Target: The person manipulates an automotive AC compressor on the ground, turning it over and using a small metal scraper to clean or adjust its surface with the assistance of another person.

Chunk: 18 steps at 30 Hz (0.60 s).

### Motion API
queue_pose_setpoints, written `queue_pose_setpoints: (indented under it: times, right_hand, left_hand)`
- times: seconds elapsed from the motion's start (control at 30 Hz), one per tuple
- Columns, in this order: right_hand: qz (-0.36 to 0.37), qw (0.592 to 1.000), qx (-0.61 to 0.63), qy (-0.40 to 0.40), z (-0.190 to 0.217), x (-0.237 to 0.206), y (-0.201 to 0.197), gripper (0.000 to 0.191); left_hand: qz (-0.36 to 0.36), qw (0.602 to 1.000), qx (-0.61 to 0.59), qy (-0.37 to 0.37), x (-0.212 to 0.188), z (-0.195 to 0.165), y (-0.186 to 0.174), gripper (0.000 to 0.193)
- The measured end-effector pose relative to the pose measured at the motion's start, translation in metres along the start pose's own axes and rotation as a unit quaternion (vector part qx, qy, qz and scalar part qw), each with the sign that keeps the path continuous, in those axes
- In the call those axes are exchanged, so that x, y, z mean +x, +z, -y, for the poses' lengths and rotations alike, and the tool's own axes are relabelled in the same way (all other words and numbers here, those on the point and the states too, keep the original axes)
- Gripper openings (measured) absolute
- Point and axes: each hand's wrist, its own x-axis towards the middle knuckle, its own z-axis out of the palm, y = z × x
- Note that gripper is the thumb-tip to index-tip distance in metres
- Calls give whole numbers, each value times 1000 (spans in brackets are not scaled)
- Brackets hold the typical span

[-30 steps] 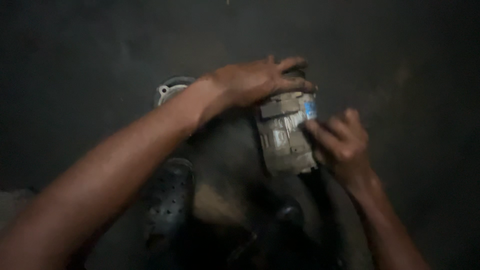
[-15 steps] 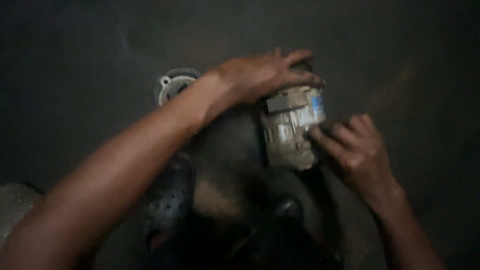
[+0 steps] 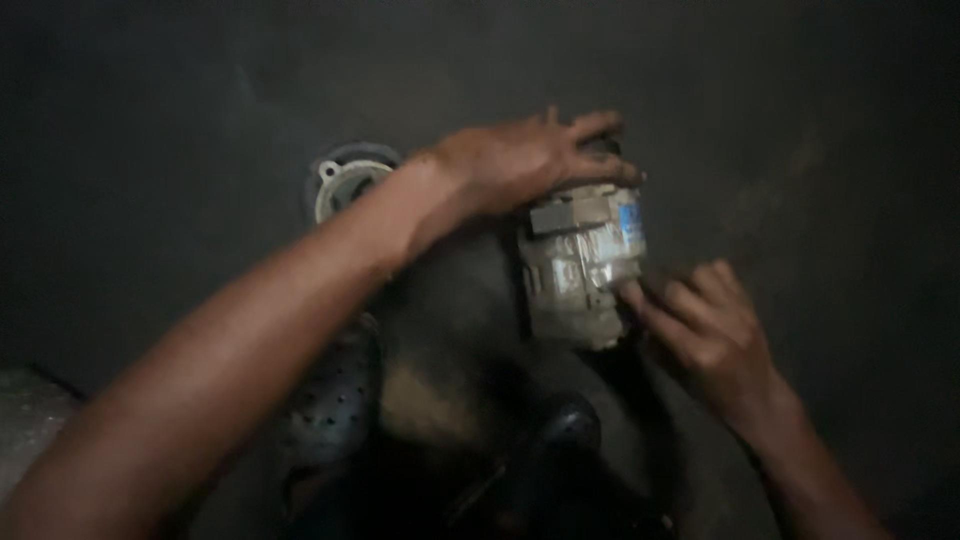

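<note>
Head view looks straight down onto a dark, dim floor (image 3: 150, 150). A grey metal machine part (image 3: 585, 265), blocky with a blue label on its side, stands between the person's knees, resting against the dark trouser leg. The left hand (image 3: 530, 160) lies spread over its top end, fingers (image 3: 600, 128) curled round the far edge and clamped on it, which seems meant to hold the part steady and upright. The right hand (image 3: 705, 335) comes in from the lower right with fingers loosely bent and apart; its fingertips (image 3: 635, 297) touch the part's lower side, as if feeling or working at something small there. A round metal cover (image 3: 345, 180) lies on the floor just behind the left forearm. A perforated dark shoe (image 3: 335, 400) shows below the arm.
</note>
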Motion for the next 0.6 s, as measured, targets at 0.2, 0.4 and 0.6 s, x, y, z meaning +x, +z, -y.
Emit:
queue_pose_setpoints:
  times: [0.2, 0.4, 0.6]
  right_hand:
    - [-9, 1000, -1, 24, 2, -3, 1, 40]
    - [2, 1000, -8, 10, 0, 3, -2, 43]
    - [11, 1000, 1, 29, -4, -2, 2, 42]
  left_hand:
    - [-29, 999, -16, 14, 1, 2, 3, 59]
    - [-7, 1000, -27, 2, 2, 0, -1, 61]
    - [8, 1000, -24, -17, 2, -4, -7, 65]
